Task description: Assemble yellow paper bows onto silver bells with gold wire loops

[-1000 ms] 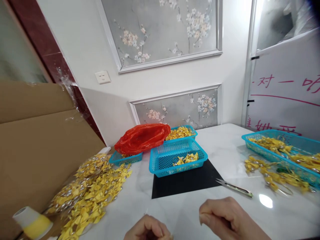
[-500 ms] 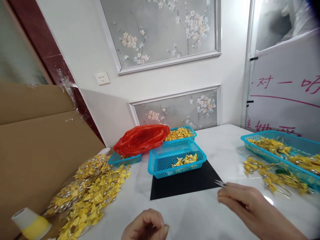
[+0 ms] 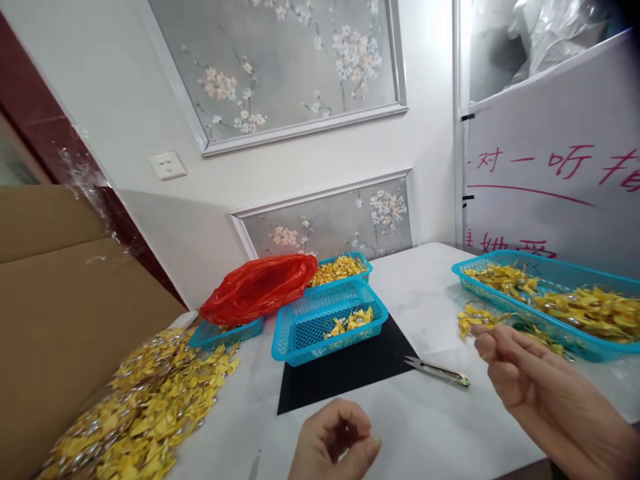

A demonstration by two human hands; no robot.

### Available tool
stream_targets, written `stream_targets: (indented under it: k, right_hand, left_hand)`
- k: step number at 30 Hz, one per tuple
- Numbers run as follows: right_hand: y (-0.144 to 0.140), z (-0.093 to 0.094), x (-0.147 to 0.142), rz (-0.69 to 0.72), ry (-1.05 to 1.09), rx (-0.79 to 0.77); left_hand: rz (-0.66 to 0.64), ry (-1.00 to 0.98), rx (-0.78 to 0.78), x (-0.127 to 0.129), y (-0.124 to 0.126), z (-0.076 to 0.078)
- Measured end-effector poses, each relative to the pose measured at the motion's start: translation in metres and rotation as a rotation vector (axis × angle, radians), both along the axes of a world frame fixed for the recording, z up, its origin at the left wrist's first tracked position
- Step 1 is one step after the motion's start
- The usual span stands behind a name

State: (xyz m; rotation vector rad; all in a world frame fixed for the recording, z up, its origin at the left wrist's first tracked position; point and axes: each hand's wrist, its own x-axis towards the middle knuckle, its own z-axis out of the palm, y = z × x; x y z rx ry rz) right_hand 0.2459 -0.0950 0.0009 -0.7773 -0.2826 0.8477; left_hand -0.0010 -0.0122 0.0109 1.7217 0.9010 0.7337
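My right hand (image 3: pixel 543 383) has thumb and fingertips together, on what I cannot tell, with loose yellow pieces (image 3: pixel 477 318) at its twelve o'clock and snips (image 3: pixel 440 373) at nine, while whether my curled left hand (image 3: pixel 320 443) grips I cannot tell.

The left hand (image 3: pixel 331 442) is held low, its fingers curled toward the thumb in a loop; the right hand (image 3: pixel 543 387) is held higher, thumb and forefinger pinched together, other fingers bent.
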Motion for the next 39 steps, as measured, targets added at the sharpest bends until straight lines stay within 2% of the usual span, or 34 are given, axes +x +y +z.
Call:
stream_targets:
  k: [2, 4, 8, 10, 12, 14, 17, 21, 26, 30, 34, 39]
  right_hand:
    - [0.001, -0.002, 0.004, -0.003, -0.045, 0.055]
    - [0.002, -0.009, 0.006, -0.039, -0.211, 0.049]
    - [0.007, -0.029, 0.006, 0.048, -0.597, -0.104]
    - [0.011, -0.039, 0.005, 0.059, -0.781, -0.169]
    - [0.016, -0.046, 0.003, 0.037, -0.998, -0.249]
    - [0.022, -0.051, -0.001, 0.054, -1.183, -0.311]
    - [0.032, -0.057, -0.007, 0.110, -1.335, -0.391]
    - [0.043, -0.059, -0.011, 0.174, -1.492, -0.578]
    - [0.051, -0.052, -0.009, 0.197, -1.586, -0.774]
    - [0.055, -0.044, -0.007, 0.167, -1.596, -0.848]
    - [0.055, -0.050, -0.005, 0.109, -1.569, -0.811]
    - [0.053, -0.067, -0.005, 0.007, -1.510, -0.620]
  left_hand:
    - [-0.055, 0.050, 0.062, 0.015, 0.008, 0.008]
    - [-0.084, 0.109, 0.140, 0.030, 0.024, 0.021]
    - [0.012, 0.272, 0.397, 0.057, 0.073, 0.051]
    - [0.003, 0.392, 0.481, 0.071, 0.100, 0.060]
    - [-0.069, 0.518, 0.517, 0.086, 0.123, 0.062]
    - [-0.142, 0.625, 0.527, 0.099, 0.142, 0.057]
    - [-0.204, 0.744, 0.520, 0.113, 0.161, 0.045]
    - [-0.228, 0.804, 0.479, 0.118, 0.175, 0.036]
    - [-0.225, 0.750, 0.384, 0.110, 0.179, 0.042]
    - [-0.177, 0.618, 0.288, 0.096, 0.178, 0.053]
    - [-0.103, 0.448, 0.148, 0.079, 0.176, 0.058]
    - [-0.002, 0.192, -0.022, 0.061, 0.171, 0.059]
